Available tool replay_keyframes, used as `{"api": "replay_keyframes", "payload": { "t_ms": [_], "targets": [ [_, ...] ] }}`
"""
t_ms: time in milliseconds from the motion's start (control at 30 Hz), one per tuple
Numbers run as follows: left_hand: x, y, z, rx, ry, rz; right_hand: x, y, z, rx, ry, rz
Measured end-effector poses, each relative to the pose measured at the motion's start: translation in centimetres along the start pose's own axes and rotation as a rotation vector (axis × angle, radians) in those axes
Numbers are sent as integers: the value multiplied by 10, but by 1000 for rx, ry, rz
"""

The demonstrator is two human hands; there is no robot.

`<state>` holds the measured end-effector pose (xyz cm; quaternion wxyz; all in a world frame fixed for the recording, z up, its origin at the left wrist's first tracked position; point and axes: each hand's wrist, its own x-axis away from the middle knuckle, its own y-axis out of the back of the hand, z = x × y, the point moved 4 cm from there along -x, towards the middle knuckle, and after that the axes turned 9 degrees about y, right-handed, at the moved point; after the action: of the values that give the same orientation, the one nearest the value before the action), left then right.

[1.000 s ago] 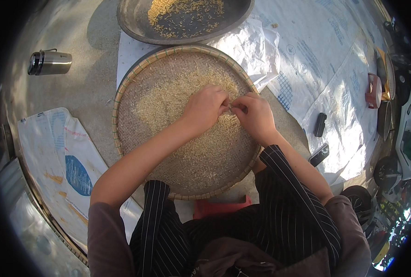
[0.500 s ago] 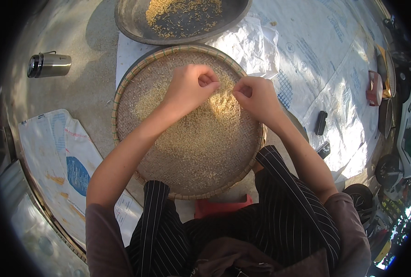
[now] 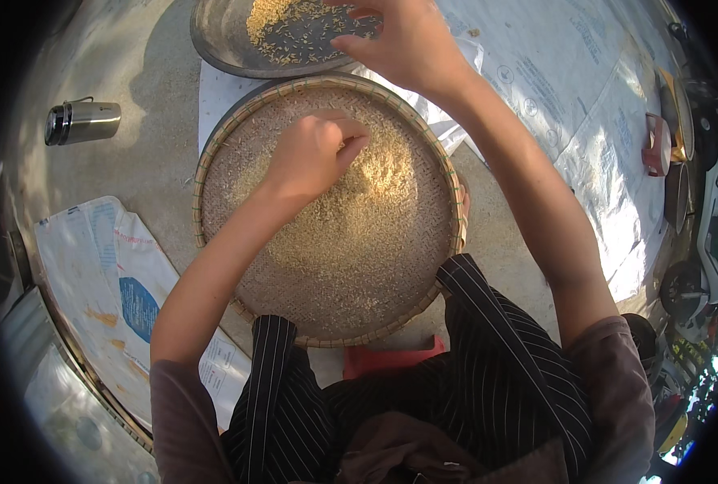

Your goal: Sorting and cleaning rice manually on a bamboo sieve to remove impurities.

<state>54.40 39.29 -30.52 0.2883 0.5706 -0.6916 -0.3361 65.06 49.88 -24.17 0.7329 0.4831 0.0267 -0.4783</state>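
Note:
A round woven bamboo tray [image 3: 200, 181] lies in front of me, with pale husked-looking grain [image 3: 326, 234] spread thinly over it. Above its upper middle, my left hand [image 3: 306, 153] is closed, thumb against fingertips; whatever it may hold is hidden. Beyond the tray stands a dark shallow basin [image 3: 215, 44] with golden unhusked grain [image 3: 267, 22] inside. My right hand [image 3: 411, 50] reaches over the basin's right side, thumb and fingers apart and nothing visible in them. The picture's top edge cuts off part of that hand.
A steel flask [image 3: 91, 122] lies on its side at the left. White printed sacks [image 3: 104, 266] cover ground at the lower left, and a pale sheet [image 3: 536, 97] spreads at the right. A red stool [image 3: 393, 360] shows below the tray. Parked motorbikes [image 3: 710, 226] line the far right.
My right hand has gone from its pinch above the tray up and over the basin, and its fingers have opened. My left hand has shifted slightly left, still closed.

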Motion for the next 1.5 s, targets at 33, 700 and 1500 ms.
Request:
{"api": "replay_keyframes", "payload": {
  "t_ms": [33,700,1500],
  "targets": [
    [11,-10,-4,-39,-59,107,12,2,4,-24,-25,28],
    [39,-61,3,10,-179,48,163,-6,-5,-216,-555,320],
    [11,26,24,378,310,-117,171,-31,20,-89,-391,416]
  ]
}}
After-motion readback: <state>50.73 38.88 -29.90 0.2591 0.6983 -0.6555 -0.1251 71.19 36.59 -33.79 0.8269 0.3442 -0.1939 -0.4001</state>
